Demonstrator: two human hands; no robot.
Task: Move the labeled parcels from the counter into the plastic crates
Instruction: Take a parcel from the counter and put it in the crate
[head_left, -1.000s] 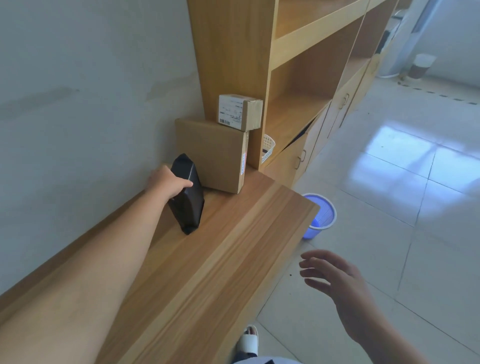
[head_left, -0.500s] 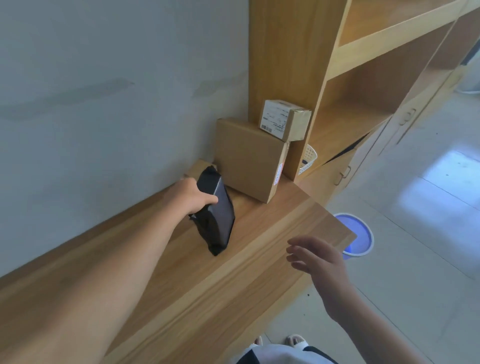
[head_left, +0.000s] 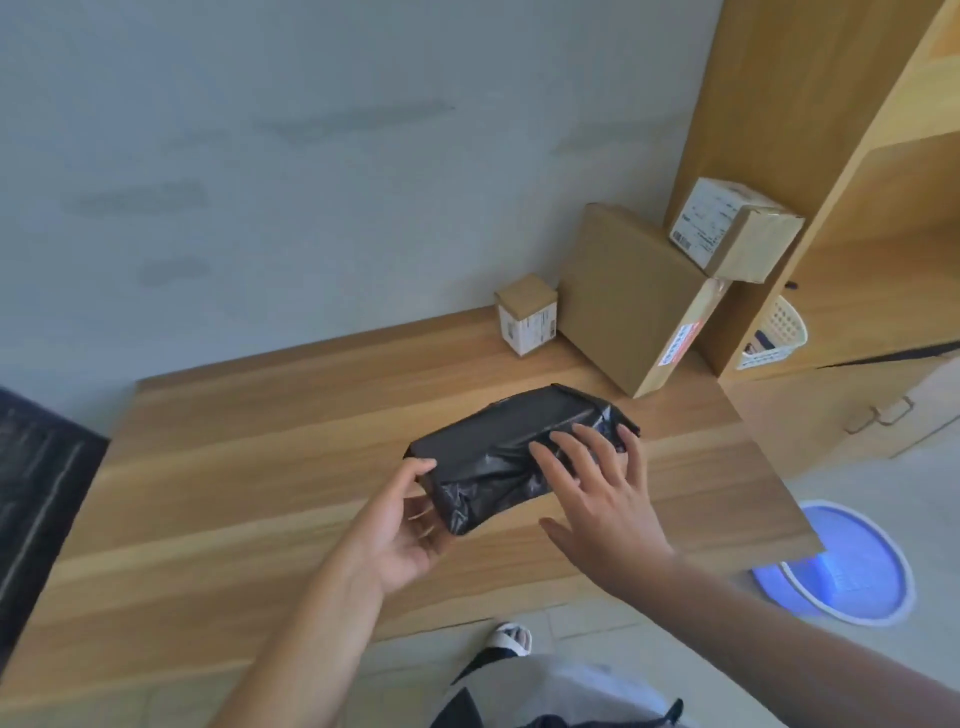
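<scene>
A parcel wrapped in black plastic (head_left: 498, 457) hangs just above the wooden counter (head_left: 249, 467). My left hand (head_left: 405, 530) grips its near left end, thumb over the top edge. My right hand (head_left: 597, 483) lies on its right end with straight, spread fingers. Against the wall stands a small labeled carton (head_left: 527, 317). Beside it a large flat cardboard box (head_left: 623, 296) leans upright, and a small labeled box (head_left: 732, 228) sits on top of it. No label shows on the black parcel.
A wooden shelf unit (head_left: 810, 130) rises at the counter's right end, with a white perforated basket (head_left: 779, 332) in its lower bay. A blue bin (head_left: 841, 566) stands on the tiled floor past the counter's corner. Something dark (head_left: 36, 478) sits at the left edge.
My left hand has lifted the black parcel off the counter and brought it toward me. My right hand came in from the right and now touches it. The small carton behind it is uncovered.
</scene>
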